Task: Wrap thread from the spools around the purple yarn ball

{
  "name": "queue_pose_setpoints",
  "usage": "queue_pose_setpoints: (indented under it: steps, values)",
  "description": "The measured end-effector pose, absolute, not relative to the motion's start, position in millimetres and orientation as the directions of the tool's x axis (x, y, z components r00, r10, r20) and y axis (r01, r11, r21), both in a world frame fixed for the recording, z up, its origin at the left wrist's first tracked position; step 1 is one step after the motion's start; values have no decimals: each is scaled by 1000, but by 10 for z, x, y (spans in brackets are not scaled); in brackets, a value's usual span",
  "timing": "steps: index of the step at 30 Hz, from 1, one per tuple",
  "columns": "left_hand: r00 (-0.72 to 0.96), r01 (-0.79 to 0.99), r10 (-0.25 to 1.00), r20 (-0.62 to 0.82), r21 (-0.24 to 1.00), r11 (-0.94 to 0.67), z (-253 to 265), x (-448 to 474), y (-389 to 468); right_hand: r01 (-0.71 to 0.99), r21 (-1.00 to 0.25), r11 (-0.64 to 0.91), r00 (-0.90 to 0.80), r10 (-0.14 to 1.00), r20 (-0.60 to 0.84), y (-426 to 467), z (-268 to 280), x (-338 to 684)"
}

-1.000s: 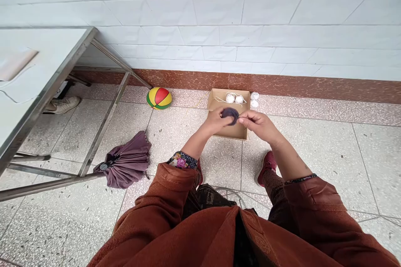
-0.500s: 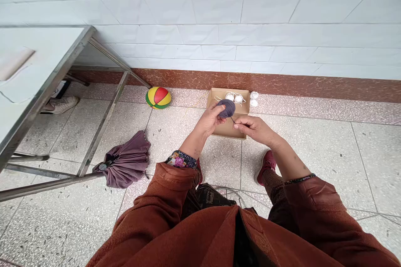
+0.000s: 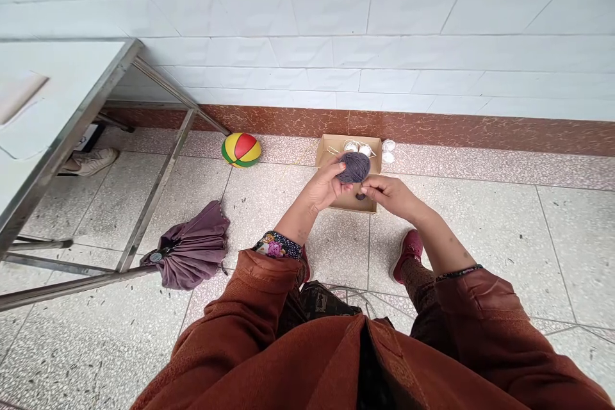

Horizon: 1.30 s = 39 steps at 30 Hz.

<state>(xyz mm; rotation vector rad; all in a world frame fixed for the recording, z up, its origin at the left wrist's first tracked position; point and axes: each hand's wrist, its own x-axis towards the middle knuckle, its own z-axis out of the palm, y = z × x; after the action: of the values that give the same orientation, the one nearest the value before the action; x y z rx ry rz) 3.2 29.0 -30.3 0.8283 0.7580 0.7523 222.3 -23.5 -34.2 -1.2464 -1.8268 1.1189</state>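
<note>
A ball of dark grey-purple yarn [image 3: 355,168] sits in my left hand [image 3: 327,184], its fingers and thumb closed around the ball's left side. Just below and to the right, my right hand [image 3: 391,196] pinches with thumb and forefinger at what looks like the yarn's loose strand. A small dark bit [image 3: 360,196] shows beside those fingertips; I cannot tell whether it is yarn. Under both hands an open cardboard box [image 3: 353,204] lies on the floor. White yarn balls [image 3: 364,150] with loose strands are in its far part, partly hidden by the grey-purple ball.
More white balls [image 3: 388,151] lie right of the box by the wall. To the left are a yellow, red and green ball [image 3: 241,150], a folded purple umbrella [image 3: 195,246] and a metal-framed table [image 3: 91,102]. Another person's shoe [image 3: 97,161] shows beneath the table.
The yarn ball has turned in my left hand and shows more of its wound side, slightly further right. My right hand has barely shifted, and a small dark bit now shows beside its fingertips.
</note>
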Motion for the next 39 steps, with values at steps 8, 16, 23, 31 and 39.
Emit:
queue_pose_setpoints:
  steps: [8,16,23,31,39]
  values:
    - [571,174,765,-297,955,242,-443,10,283,316,-925,212,-125,976,181,-205,-194,2279]
    - [639,-362,754,-151,806,469,-262,40,247,392,-911,128,-189,980,57,-185,-401,2247]
    - [359,12,900,-246,966,259,-432,55,369,266,-950,163,-295,952,81,-265,-126,2223]
    - [723,-192,673,-153,892,410,-345,73,206,367,-924,106,-34,994,101,-145,-431,2308]
    - [472,-250,858,-202,903,350,-317,61,288,339,-934,116,-435,899,-46,-257,-271,2198]
